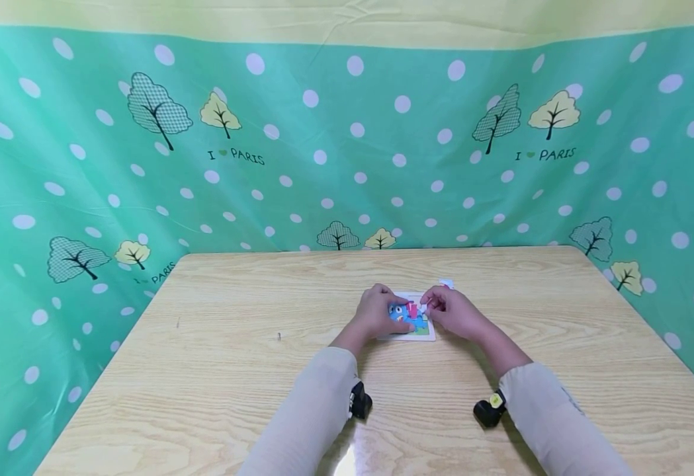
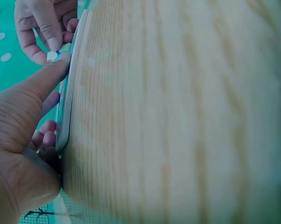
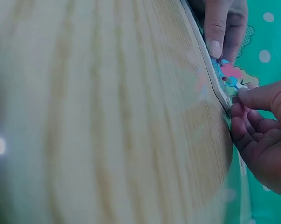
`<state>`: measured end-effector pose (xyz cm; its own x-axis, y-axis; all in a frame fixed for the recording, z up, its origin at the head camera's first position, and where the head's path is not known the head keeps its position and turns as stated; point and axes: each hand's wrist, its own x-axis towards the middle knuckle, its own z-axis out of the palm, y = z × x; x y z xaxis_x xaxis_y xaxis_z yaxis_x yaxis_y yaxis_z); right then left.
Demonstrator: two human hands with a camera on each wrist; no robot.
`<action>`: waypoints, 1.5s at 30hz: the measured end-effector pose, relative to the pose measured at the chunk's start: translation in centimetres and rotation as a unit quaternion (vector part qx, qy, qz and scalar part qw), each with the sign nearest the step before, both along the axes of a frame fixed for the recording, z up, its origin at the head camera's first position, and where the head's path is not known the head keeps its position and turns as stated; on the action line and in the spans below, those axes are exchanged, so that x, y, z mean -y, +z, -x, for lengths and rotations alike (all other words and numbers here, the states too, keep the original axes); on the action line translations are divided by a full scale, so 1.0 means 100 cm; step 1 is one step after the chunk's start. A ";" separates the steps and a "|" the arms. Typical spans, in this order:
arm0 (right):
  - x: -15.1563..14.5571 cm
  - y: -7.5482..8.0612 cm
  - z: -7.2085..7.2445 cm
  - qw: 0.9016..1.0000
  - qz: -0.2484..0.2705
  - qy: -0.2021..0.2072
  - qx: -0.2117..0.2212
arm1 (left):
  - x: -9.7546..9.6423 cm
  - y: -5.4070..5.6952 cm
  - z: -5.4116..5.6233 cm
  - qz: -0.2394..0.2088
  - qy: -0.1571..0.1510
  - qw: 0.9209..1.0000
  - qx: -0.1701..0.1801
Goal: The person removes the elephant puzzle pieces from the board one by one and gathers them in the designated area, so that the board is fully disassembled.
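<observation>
Piece at the puzzle's right side, right hand nearer

On my feed: puzzle [image 1: 413, 320] flat on the table [image 1: 233, 370], between both hands. Left hand [image 1: 376, 312] grips its left side, thumb over the near part, fingers toward the far edge. Right hand [image 1: 454, 313] pinches a small piece [image 1: 423, 309] between thumb and fingers, at the puzzle's right part. I can't tell whether the piece is seated or just above.

Key relation: puzzle lies directly left of the right hand, so I'd judge the coming move is a short leftward-and-down one by that hand, left bracing. Puzzle's long axis: can't call it; slanted view, left end covered. A loose piece [image 1: 446, 283] lies past the far right corner, just beyond the right hand, well away from the left. Contact there unclear.
</observation>
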<state>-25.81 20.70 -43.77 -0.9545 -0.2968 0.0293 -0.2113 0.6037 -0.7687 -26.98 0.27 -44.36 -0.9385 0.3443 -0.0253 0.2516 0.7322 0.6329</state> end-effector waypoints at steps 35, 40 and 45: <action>-0.037 0.007 -0.013 0.990 0.122 -0.055 0.045 | -0.002 0.000 -0.001 0.007 0.012 1.000 0.001; -0.044 0.011 -0.013 0.987 0.141 -0.066 0.033 | -0.002 0.000 -0.001 -0.004 0.015 1.000 0.010; -0.051 0.013 -0.011 0.985 0.149 -0.085 0.024 | -0.002 0.000 -0.001 -0.008 0.016 1.000 0.012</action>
